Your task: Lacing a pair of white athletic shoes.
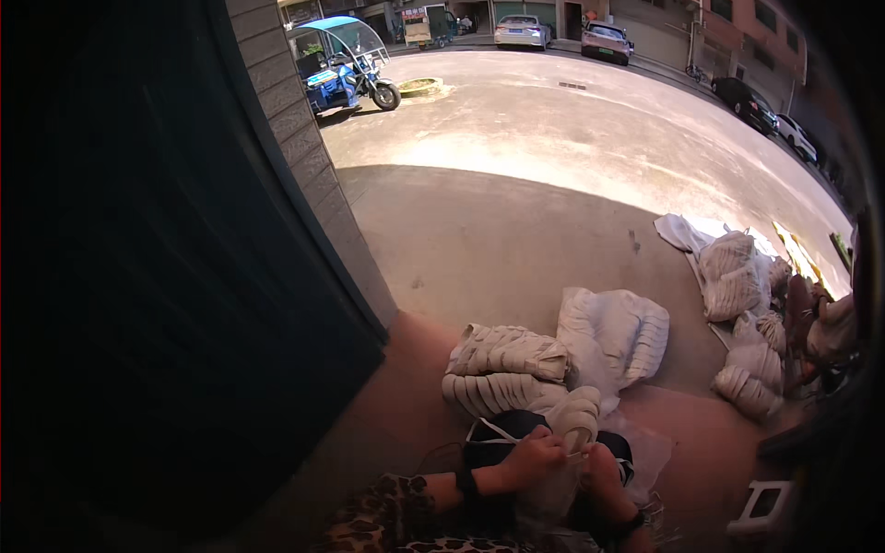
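Note:
A cream shoe upper (579,412) rests over my lap, its opening toward me. My left hand (535,461) is closed in a pinch at its near left edge. My right hand (604,472), also pinching, is close beside it on the right. A short pale lace (576,453) seems to run between the fingertips, though fine detail is too small to make out. Just beyond lie bundled stacks of cream uppers (512,355) and another stack in clear plastic (613,336). Clear plastic film hangs below my hands.
More bagged bundles (733,276) lie on the ground at the right, with a white plastic stool (761,507) nearer me. A dark door panel (184,276) and wall (295,129) stand at left. Outside are a blue three-wheeler (343,74) and parked cars (523,32).

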Tool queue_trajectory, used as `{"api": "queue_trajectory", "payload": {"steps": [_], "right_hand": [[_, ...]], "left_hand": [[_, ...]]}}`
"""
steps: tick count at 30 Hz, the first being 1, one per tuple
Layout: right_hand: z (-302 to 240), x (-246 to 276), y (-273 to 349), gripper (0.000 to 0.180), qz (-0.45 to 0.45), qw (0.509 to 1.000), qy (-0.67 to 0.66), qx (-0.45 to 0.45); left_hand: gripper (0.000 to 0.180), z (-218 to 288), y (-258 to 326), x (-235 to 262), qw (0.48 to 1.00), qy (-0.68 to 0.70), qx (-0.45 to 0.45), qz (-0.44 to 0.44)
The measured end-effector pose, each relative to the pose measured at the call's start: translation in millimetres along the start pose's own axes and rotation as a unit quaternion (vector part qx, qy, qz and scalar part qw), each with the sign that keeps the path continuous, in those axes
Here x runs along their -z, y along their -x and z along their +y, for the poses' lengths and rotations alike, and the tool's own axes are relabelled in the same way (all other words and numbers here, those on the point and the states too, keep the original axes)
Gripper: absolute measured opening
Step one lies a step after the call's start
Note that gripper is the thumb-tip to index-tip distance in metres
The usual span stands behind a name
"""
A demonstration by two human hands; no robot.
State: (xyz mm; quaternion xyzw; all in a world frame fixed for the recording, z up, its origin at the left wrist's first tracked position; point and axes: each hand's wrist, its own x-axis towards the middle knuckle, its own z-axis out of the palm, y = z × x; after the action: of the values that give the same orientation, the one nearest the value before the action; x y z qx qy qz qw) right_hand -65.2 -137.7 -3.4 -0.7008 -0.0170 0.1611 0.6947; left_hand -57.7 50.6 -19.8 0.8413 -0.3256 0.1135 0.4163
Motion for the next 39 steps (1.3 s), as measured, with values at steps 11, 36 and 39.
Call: {"api": "queue_trajectory", "payload": {"steps": [11,36,39], "right_hand": [[-9.7,-12.8,24.1,0.021,0.074,0.977,-0.200,0.014],[-4.4,-32.8,35.3,0.024,0.168,0.974,-0.099,0.112],[-17.0,-18.6,37.3,0.025,0.047,0.972,-0.214,0.084]], "left_hand": [[0.013,63.5,-23.3,31.9,0.905,0.280,0.319,-0.025],[0.015,34.0,-15.9,22.8,0.972,0.082,0.212,-0.065],[0.017,16.9,-29.4,28.1,0.976,0.043,0.199,-0.078]]}}
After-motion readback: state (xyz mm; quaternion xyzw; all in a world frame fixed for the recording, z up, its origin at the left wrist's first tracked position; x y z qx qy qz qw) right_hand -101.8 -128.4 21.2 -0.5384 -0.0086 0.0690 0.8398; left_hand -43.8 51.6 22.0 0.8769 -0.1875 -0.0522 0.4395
